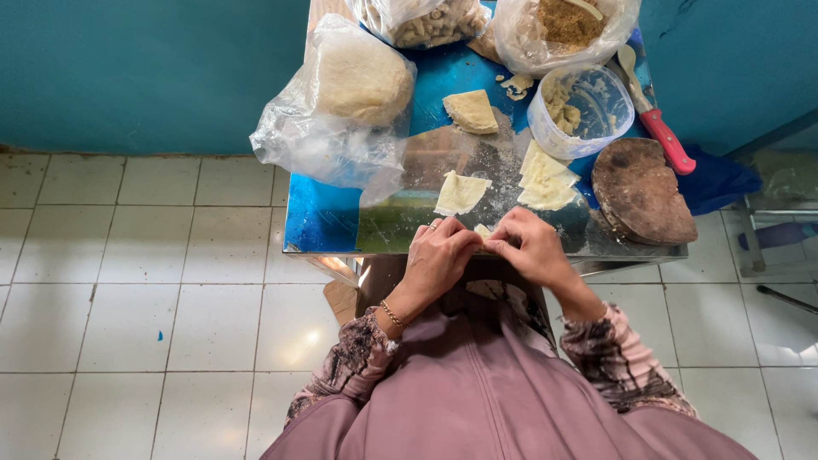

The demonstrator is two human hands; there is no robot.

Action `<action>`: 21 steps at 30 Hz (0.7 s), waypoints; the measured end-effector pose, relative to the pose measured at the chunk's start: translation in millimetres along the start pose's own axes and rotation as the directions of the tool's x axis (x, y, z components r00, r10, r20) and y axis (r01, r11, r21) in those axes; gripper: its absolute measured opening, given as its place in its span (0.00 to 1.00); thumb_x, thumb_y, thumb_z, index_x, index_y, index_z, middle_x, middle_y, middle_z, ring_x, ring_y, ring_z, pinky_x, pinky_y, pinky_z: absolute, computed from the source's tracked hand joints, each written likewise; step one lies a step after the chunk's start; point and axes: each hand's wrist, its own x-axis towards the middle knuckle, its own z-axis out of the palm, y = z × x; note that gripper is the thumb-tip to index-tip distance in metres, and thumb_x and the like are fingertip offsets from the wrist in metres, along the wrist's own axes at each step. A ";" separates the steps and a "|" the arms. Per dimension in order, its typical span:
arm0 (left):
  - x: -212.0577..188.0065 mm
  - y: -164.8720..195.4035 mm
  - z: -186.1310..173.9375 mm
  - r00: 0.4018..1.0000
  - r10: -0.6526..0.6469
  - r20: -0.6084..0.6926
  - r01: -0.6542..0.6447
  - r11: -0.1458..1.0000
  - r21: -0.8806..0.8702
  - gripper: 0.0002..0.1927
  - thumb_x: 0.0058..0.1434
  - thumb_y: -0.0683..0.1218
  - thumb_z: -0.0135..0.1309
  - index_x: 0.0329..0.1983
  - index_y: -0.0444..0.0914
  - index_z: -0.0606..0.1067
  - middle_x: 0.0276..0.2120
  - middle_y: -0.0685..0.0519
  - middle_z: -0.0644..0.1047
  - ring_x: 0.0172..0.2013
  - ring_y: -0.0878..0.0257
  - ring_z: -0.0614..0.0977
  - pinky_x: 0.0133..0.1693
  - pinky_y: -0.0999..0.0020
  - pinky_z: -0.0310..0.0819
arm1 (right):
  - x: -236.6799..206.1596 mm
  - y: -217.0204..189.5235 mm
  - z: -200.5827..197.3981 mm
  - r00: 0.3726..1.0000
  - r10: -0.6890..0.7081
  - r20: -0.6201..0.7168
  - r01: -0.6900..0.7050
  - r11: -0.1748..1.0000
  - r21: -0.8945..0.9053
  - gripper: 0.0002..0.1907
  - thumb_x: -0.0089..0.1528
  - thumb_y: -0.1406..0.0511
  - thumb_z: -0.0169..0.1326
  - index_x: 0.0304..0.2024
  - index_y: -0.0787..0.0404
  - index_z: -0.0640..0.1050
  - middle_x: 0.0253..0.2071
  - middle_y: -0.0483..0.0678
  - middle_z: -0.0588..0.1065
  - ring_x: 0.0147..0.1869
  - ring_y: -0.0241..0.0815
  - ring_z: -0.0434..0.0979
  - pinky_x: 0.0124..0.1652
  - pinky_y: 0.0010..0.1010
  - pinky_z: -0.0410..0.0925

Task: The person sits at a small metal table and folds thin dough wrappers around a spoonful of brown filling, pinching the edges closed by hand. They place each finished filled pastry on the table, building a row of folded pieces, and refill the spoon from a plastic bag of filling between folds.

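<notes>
Left hand (pixel 439 255) and right hand (pixel 532 247) together, seemingly pinching soft pale dough piece (pixel 484 231), floured steel table (pixel 375 230)

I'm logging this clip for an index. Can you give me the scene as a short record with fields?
left hand: pinching a small dough piece with the right
right hand: pinching the same piece
table: blue top, metal edge
nearby: dough sheets, bagged dough lump, plastic tub, red-handled knife, round wooden board
floor: white tiles
</notes>
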 end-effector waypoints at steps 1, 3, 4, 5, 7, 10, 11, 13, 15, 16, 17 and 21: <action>2.1 0.3 0.5 1.000 -0.015 0.007 0.015 1.000 -0.001 0.02 0.61 0.46 0.60 0.34 0.44 0.81 0.33 0.57 0.76 0.39 0.58 0.78 0.41 0.61 0.68 | 5.6 3.4 -1.7 0.999 0.007 0.038 -0.008 1.000 0.028 0.06 0.57 0.64 0.65 0.33 0.58 0.81 0.34 0.44 0.75 0.34 0.42 0.77 0.34 0.33 0.70; 4.9 1.1 1.9 0.999 -0.049 0.021 0.048 0.999 0.024 0.02 0.60 0.46 0.60 0.32 0.44 0.81 0.33 0.56 0.76 0.39 0.58 0.78 0.41 0.61 0.67 | 11.0 6.7 -3.5 0.993 0.019 0.118 -0.029 0.996 0.082 0.07 0.57 0.65 0.64 0.33 0.60 0.80 0.33 0.45 0.75 0.34 0.45 0.77 0.35 0.34 0.70; 5.7 1.4 2.5 0.997 -0.068 0.028 0.067 0.997 0.037 0.03 0.60 0.46 0.60 0.31 0.44 0.81 0.32 0.55 0.76 0.39 0.57 0.78 0.40 0.61 0.67 | 10.7 6.1 -3.2 0.997 -0.016 0.071 0.016 1.000 -0.001 0.06 0.57 0.65 0.64 0.34 0.59 0.81 0.33 0.44 0.76 0.35 0.45 0.77 0.36 0.34 0.70; 5.6 1.8 3.1 0.997 -0.073 0.022 0.072 0.997 0.035 0.03 0.59 0.46 0.60 0.31 0.44 0.80 0.32 0.55 0.76 0.39 0.57 0.78 0.40 0.61 0.67 | 7.4 4.0 -1.9 0.998 -0.051 0.026 0.053 0.995 -0.085 0.06 0.58 0.64 0.64 0.35 0.57 0.81 0.33 0.44 0.76 0.36 0.45 0.76 0.37 0.35 0.69; 7.3 1.7 4.9 0.997 -0.083 0.000 0.083 0.996 0.031 0.02 0.59 0.45 0.59 0.31 0.44 0.80 0.32 0.54 0.76 0.39 0.57 0.79 0.41 0.60 0.67 | -0.5 -2.6 1.7 0.981 -0.191 -0.048 0.169 0.941 -0.295 0.06 0.59 0.65 0.63 0.38 0.56 0.82 0.34 0.43 0.77 0.38 0.45 0.76 0.39 0.36 0.68; 8.6 1.3 6.7 0.992 -0.128 -0.010 0.128 0.992 -0.011 0.02 0.57 0.45 0.59 0.31 0.43 0.80 0.32 0.54 0.76 0.38 0.56 0.79 0.41 0.59 0.67 | -14.4 -15.0 9.0 0.911 -0.405 -0.077 0.306 0.788 -0.535 0.09 0.60 0.66 0.62 0.43 0.55 0.81 0.39 0.42 0.78 0.42 0.43 0.76 0.40 0.36 0.66; 8.6 1.5 7.1 0.990 -0.139 -0.011 0.138 0.990 -0.013 0.02 0.57 0.45 0.59 0.32 0.43 0.79 0.32 0.54 0.76 0.38 0.56 0.79 0.42 0.59 0.67 | -16.8 -17.7 9.3 0.903 -0.421 -0.084 0.312 0.778 -0.546 0.10 0.60 0.66 0.62 0.44 0.55 0.81 0.41 0.42 0.79 0.43 0.42 0.76 0.40 0.35 0.66; 9.3 1.4 7.7 0.988 -0.154 -0.011 0.154 0.988 -0.016 0.03 0.58 0.45 0.59 0.34 0.42 0.78 0.33 0.54 0.77 0.38 0.56 0.79 0.42 0.59 0.67 | -20.5 -21.7 10.5 0.888 -0.452 -0.086 0.328 0.753 -0.570 0.14 0.59 0.64 0.62 0.48 0.56 0.81 0.43 0.41 0.80 0.43 0.41 0.76 0.40 0.35 0.65; 9.1 0.4 6.5 0.984 -0.178 0.029 0.178 0.984 -0.022 0.03 0.59 0.44 0.58 0.36 0.42 0.77 0.33 0.54 0.77 0.38 0.57 0.79 0.42 0.59 0.67 | -23.8 -24.0 13.1 0.872 -0.484 -0.073 0.353 0.725 -0.592 0.19 0.58 0.61 0.63 0.51 0.59 0.81 0.44 0.42 0.80 0.42 0.40 0.75 0.40 0.35 0.65; 9.2 -0.9 5.3 0.981 -0.188 0.047 0.190 0.982 -0.024 0.03 0.60 0.44 0.58 0.37 0.42 0.77 0.33 0.55 0.77 0.38 0.57 0.80 0.42 0.59 0.67 | -25.0 -24.1 14.6 0.867 -0.491 -0.081 0.347 0.714 -0.608 0.18 0.59 0.63 0.63 0.51 0.58 0.81 0.45 0.41 0.81 0.43 0.39 0.76 0.41 0.34 0.65; 9.0 -2.0 3.9 0.987 -0.156 0.042 0.158 0.987 -0.026 0.04 0.60 0.44 0.58 0.37 0.42 0.77 0.33 0.54 0.77 0.38 0.56 0.79 0.42 0.59 0.67 | -26.0 -23.8 15.9 0.863 -0.497 -0.089 0.340 0.702 -0.625 0.17 0.59 0.64 0.62 0.51 0.57 0.81 0.46 0.40 0.81 0.44 0.39 0.76 0.42 0.33 0.65; 2.9 -7.3 -3.5 0.999 -0.027 0.037 0.029 0.999 -0.043 0.04 0.60 0.43 0.59 0.38 0.42 0.77 0.34 0.54 0.77 0.39 0.55 0.79 0.42 0.58 0.68 | -24.7 -15.6 14.2 0.884 -0.459 -0.085 0.337 0.754 -0.563 0.18 0.55 0.69 0.60 0.49 0.55 0.83 0.45 0.38 0.81 0.46 0.39 0.77 0.43 0.33 0.65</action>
